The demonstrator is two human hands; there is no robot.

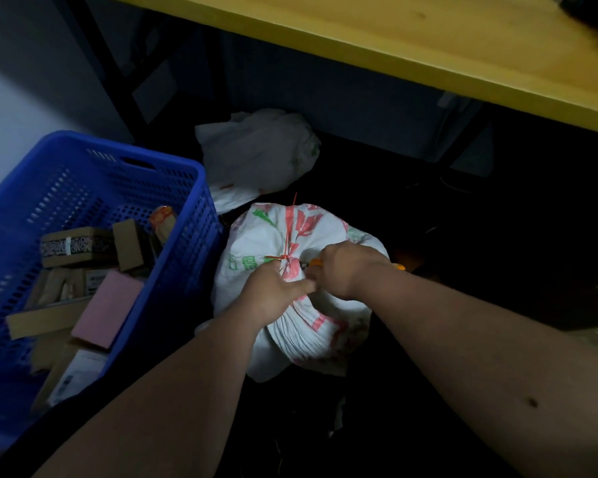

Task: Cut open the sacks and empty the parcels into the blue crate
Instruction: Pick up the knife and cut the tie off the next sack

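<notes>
A white woven sack [301,270] with red and green printing stands on the dark floor, just right of the blue crate [94,215] and below the edge of a yellow tabletop [394,39]. The sack's neck is gathered and bound with an orange tie [283,258], from which one strand runs up across the top of the sack. The left hand [277,291] grips the bunched fabric directly below the tie, fingers curled closed around it and thumb extended toward the right hand. The right hand [342,270] is closed around an orange-handled tool [316,262]; only a small part of the handle shows at the fist and another orange part shows behind the wrist, so the type of tool and the position of its blade cannot be determined. The tool end sits just beside the tie, and the two hands touch at the thumb. The crate holds several parcels: a brown box with black-and-white tape [75,246], a smaller upright brown box [132,244], a pink flat package [107,310] and a long cardboard box [45,319], lying loosely against one another. A second white sack [259,153], crumpled and slack, lies on the floor behind the first, near the crate's far corner.
</notes>
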